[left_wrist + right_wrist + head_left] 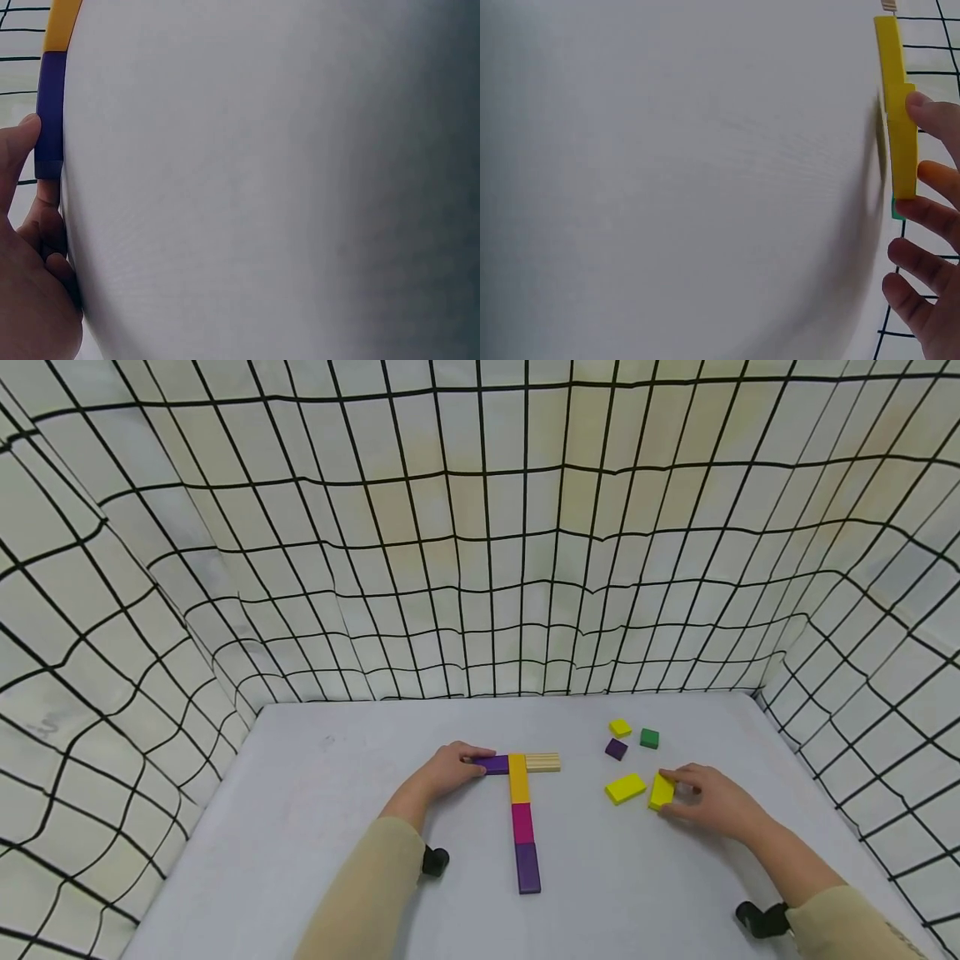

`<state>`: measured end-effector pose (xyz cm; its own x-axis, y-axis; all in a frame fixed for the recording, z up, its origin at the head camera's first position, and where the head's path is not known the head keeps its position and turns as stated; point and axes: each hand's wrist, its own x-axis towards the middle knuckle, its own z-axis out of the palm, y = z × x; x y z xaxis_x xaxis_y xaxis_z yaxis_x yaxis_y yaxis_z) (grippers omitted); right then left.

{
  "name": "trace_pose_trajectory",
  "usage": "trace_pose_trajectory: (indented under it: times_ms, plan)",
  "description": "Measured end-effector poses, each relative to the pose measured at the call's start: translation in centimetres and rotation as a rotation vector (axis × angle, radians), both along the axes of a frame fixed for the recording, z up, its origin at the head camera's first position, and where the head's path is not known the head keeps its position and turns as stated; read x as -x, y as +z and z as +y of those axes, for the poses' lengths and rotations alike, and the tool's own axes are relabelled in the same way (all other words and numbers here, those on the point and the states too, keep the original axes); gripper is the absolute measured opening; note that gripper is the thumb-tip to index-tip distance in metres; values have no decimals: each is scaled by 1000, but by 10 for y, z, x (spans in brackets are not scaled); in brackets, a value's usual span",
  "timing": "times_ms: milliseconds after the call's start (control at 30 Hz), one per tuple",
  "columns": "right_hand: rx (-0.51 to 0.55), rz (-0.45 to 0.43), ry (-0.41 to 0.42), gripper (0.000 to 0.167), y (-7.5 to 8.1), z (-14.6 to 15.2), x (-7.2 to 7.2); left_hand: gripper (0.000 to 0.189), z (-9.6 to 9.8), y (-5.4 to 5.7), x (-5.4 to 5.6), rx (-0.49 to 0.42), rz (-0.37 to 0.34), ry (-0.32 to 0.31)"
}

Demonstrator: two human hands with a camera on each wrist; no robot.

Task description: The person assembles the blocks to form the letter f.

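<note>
My left hand (446,770) pinches the left end of a purple block (493,765) between thumb and fingers. That block abuts the top of an orange block (518,778); a pale ridged wooden block (543,762) lies against its other side. Below the orange block, a magenta block (522,823) and a second purple block (528,868) continue the line, making a T. At the right, my right hand (712,800) holds a yellow block (662,792) between thumb and fingers. In the right wrist view this yellow block (902,150) appears tilted up from the table; other fingers are spread.
Another yellow block (626,788) lies just left of the held one. Behind it sit a small yellow block (620,727), a dark purple block (617,749) and a green block (649,739). Black netting (487,535) rises around the white table (300,827) at the back and sides.
</note>
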<state>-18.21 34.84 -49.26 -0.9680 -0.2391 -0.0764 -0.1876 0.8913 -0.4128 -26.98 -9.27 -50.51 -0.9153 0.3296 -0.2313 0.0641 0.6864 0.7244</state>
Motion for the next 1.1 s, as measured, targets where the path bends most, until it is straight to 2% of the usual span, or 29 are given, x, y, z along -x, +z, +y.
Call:
trace_pose_trajectory:
  times_ms: [433,733,1100]
  plan:
    - [-24,20,14,65,17,-11,23,34,-5,0,0,16,0,-7]
    - [-6,25,35,61,25,-48,47,34,-6,1,0,12,7,-16]
    - [3,5,68,57,25,-101,84,34,-4,0,0,-6,2,-19]
